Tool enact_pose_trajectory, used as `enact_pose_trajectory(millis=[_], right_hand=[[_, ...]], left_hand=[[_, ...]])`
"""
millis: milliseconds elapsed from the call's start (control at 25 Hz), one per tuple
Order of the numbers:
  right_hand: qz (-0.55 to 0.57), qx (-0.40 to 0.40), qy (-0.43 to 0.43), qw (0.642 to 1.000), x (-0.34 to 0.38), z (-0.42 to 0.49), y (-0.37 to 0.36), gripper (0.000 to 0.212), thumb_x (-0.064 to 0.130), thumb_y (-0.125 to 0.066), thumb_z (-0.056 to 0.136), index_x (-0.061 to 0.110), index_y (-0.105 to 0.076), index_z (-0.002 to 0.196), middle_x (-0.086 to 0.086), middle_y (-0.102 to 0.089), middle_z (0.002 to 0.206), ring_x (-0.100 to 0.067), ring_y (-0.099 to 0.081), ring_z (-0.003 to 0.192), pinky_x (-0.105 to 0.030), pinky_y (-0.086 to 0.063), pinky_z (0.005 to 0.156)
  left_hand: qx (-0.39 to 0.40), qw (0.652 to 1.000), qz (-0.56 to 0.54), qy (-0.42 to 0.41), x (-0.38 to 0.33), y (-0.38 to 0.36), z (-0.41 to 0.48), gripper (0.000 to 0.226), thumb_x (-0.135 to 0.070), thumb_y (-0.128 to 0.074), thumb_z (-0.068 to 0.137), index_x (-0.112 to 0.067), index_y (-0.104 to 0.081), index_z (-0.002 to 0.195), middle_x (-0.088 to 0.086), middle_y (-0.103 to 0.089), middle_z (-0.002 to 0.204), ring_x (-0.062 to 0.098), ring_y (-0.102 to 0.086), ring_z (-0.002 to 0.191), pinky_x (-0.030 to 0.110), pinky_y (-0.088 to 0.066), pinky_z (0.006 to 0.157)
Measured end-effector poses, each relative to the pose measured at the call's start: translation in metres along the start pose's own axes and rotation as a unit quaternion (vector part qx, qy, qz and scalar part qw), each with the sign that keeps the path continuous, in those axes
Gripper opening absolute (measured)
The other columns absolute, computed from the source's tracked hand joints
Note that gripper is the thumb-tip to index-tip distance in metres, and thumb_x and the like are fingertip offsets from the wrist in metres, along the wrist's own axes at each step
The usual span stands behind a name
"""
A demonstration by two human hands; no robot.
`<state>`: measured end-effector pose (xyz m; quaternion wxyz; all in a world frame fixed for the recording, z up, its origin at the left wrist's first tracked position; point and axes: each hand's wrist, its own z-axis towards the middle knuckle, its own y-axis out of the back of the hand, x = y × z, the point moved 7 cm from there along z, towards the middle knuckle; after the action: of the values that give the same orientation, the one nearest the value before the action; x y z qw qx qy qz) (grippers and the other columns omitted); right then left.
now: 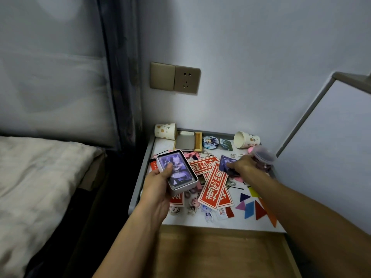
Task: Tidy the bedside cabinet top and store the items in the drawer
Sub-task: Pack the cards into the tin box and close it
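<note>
I count two paper cups point(165, 131), two round badges point(210, 142), three figure charms point(206, 212), six coloured flat shapes point(249, 209), two purple picture cards point(224, 162), one open tin point(180, 190) and one loose lid point(184, 140). The red strips point(213, 185) overlap; I cannot count them.

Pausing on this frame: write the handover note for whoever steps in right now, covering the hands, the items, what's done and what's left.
Left hand: grips the open tin, thumb on the cards stacked inside.
Right hand: pinches a purple card lying on the cabinet top.
Drawer: open below; nothing shows in the part in view.
Done: some cards are in the tin.
Left: this card, the tin lid at the back, red banners, coloured shapes, badges, charms, and two tipped paper cups. Nothing is visibly stored yet.
</note>
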<state>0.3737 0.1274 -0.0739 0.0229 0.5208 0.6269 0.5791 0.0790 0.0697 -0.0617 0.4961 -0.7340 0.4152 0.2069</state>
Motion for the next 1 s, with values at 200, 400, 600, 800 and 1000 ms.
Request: enact_pose_trajectory(millis=[200,400,600,800,1000], right_hand=[[-0.089,-0.002,0.019,0.996,0.013,-0.001,-0.005,0.046,0.028,-0.075,0.084,0.002,-0.057,0.116,-0.016,-0.064,0.105,-0.023,-0.057,0.078,-0.025,-0.038,0.048],[-0.096,-0.028,0.027,0.995,0.013,-0.001,0.000,0.037,0.023,-0.072,0.087,0.002,-0.057,0.114,-0.014,-0.062,0.095,-0.021,-0.059,0.068,-0.028,-0.049,0.054],[0.097,-0.070,0.093,0.988,0.028,-0.027,0.024,0.023,0.013,-0.058,0.095,0.004,-0.059,0.117,-0.015,-0.066,0.110,-0.025,-0.065,0.083,-0.030,-0.053,0.064],[0.240,0.143,0.240,0.930,0.056,-0.114,0.016,0.015,0.017,-0.062,0.092,0.026,-0.064,0.104,0.004,-0.075,0.087,-0.011,-0.073,0.076,-0.019,-0.054,0.055],[0.130,0.179,0.260,0.940,0.080,-0.145,-0.004,0.016,0.013,-0.068,0.089,0.015,-0.068,0.105,0.000,-0.073,0.093,-0.011,-0.071,0.081,-0.023,-0.056,0.065]], left_hand=[[-0.005,1.000,0.001,0.007,0.001,-0.003,0.002,0.013,-0.012,-0.059,0.095,-0.005,-0.063,0.105,0.014,-0.076,0.090,0.026,-0.075,0.074,0.036,-0.060,0.059],[-0.011,1.000,0.009,0.004,0.002,-0.002,0.001,0.013,-0.012,-0.058,0.096,-0.006,-0.063,0.105,0.013,-0.076,0.089,0.026,-0.075,0.074,0.036,-0.060,0.061],[-0.008,1.000,0.020,0.008,0.001,-0.004,0.000,0.019,-0.013,-0.058,0.096,-0.004,-0.063,0.111,0.015,-0.076,0.092,0.027,-0.075,0.075,0.035,-0.059,0.055],[0.007,1.000,0.019,0.018,0.006,-0.012,-0.006,0.024,-0.014,-0.058,0.096,-0.001,-0.061,0.116,0.014,-0.076,0.090,0.024,-0.074,0.070,0.033,-0.058,0.052],[0.038,0.999,0.037,0.008,0.009,-0.018,-0.011,0.028,-0.016,-0.056,0.097,0.002,-0.060,0.118,0.015,-0.076,0.091,0.023,-0.073,0.069,0.036,-0.059,0.063]])
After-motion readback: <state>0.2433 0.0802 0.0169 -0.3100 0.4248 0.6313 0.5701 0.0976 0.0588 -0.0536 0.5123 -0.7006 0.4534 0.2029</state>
